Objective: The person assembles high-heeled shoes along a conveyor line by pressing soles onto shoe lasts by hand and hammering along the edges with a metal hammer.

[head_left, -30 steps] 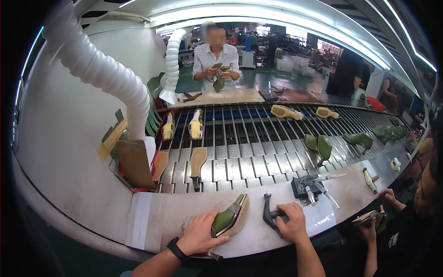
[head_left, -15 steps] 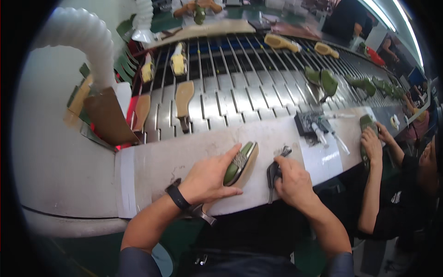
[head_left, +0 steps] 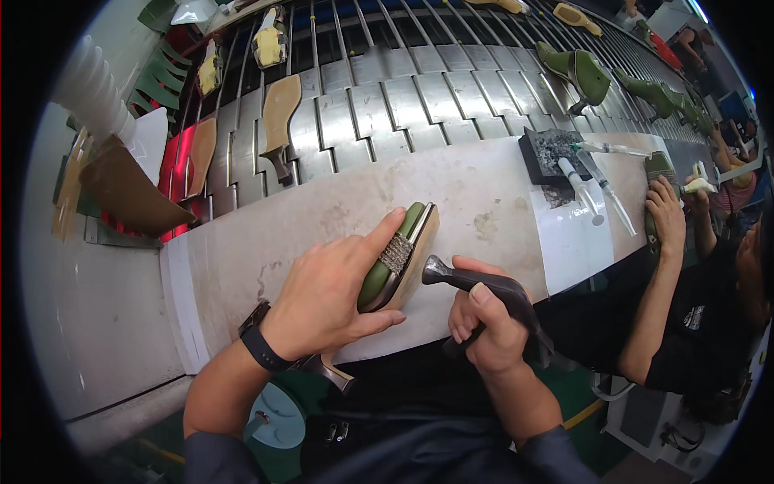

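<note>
A green high-heeled shoe (head_left: 372, 288) with a glittery band across its upper lies tilted on its side over the worktable (head_left: 339, 214). My left hand (head_left: 322, 290) is closed round it, the index finger along the upper and the thumb by the tan sole. Its heel sticks out below my wrist, past the table's near edge. In my right hand (head_left: 493, 323) is a dark metal shoemaker's hammer (head_left: 508, 290), fingers wrapped round it. The flared round face points left, close to the sole; whether they touch I cannot tell. My palm and fingers hide most of the handle.
Beyond the table runs a slatted metal conveyor (head_left: 355, 113), carrying tan soles (head_left: 280, 113) and green shoes (head_left: 582, 71). A black block (head_left: 556, 153) and syringe-like applicators (head_left: 609, 194) lie on the right. A co-worker's hands (head_left: 667, 214) hold another green shoe there. A white duct (head_left: 97, 89) hangs at left.
My right hand has picked the hammer up off the table and turned its face toward the shoe. My left hand still grips the shoe. The whole view has tipped downward.
</note>
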Demonstrator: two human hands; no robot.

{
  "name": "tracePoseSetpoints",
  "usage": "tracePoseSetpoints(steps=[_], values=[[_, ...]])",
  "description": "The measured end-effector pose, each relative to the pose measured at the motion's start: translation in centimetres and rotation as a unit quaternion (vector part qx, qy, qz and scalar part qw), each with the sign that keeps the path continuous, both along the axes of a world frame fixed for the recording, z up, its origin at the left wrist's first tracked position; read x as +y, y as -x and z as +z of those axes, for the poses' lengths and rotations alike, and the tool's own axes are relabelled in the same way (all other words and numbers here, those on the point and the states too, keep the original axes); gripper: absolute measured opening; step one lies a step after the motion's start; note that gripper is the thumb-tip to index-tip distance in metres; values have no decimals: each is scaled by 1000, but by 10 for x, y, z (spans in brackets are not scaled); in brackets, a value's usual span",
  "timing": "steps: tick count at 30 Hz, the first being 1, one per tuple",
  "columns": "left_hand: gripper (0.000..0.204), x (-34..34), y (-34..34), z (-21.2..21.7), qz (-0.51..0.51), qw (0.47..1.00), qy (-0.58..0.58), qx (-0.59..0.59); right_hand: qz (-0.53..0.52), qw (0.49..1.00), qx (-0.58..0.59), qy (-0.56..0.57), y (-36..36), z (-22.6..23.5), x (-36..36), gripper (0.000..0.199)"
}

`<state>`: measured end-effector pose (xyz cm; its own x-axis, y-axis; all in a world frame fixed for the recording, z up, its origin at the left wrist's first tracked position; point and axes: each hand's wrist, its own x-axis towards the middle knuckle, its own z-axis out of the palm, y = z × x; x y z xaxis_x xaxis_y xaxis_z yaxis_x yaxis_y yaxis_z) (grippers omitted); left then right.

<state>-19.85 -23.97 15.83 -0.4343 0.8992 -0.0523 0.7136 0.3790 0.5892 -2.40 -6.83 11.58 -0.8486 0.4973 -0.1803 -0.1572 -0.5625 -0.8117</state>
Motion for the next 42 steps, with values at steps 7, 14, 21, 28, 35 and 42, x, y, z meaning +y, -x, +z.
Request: tracePoseSetpoints(steps=[7,14,21,28,35,42], values=[[117,2,5,4,-24,1000,-2,-2,38,995,-27,-90,16,10,8,37],[117,-3,9,4,-26,999,-20,20,165,880,-97,-435,43,71,30,35],[116,-6,10,7,-32,999,-23,11,82,919,-173,-345,70,59,51,28],[117,-11,11,5,-25,999,-37,10,165,842,-90,-505,50,70,34,34],[118,-16,12,4,-22,999,-38,0,165,772,-26,-613,44,71,15,45],[118,-22,11,1,-16,999,-43,2,96,721,48,-684,30,43,-16,50]])
